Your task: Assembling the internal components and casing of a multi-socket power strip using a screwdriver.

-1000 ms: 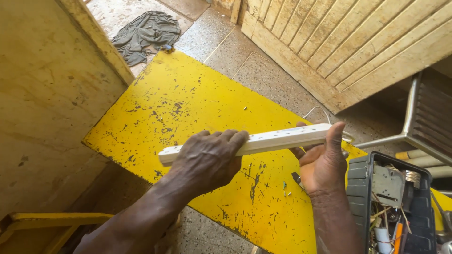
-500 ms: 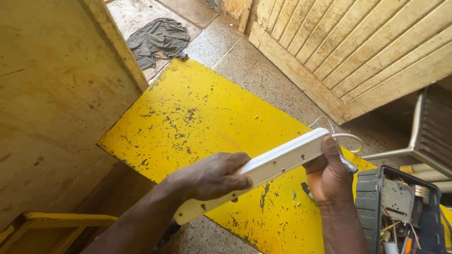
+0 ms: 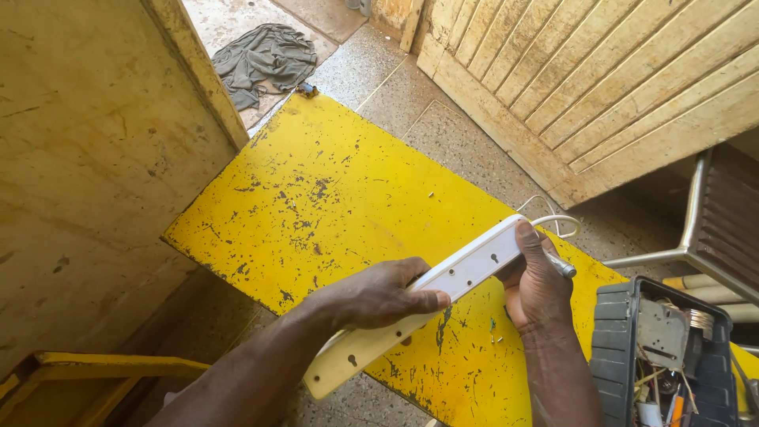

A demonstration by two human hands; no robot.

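Because you have the long white plastic power strip gripped near both its middle and its far end, it hangs slantwise in the air above the chipped yellow-painted board, its near end dipping toward you and its far end raised to the right. Your left hand lies over the strip's middle, fingers curled together across the top and thumb along the edge, which seems to steady the long body against twisting. Your right hand is clamped round the upper end, thumb pressed on the top face, and a slim metal tool (a screwdriver shaft, by the look of it) pokes out from that fist, so this hand carries two things at once. The strip's thin white cable loops away just behind that end, slack over the board and the speckled tile floor.

Just beside your right wrist stands an open black plastic toolbox crammed with small parts, near enough to reach. Further off, a crumpled grey rag lies on the floor, a slatted wooden door closes the right side, and a scuffed yellow wall rises on the left.
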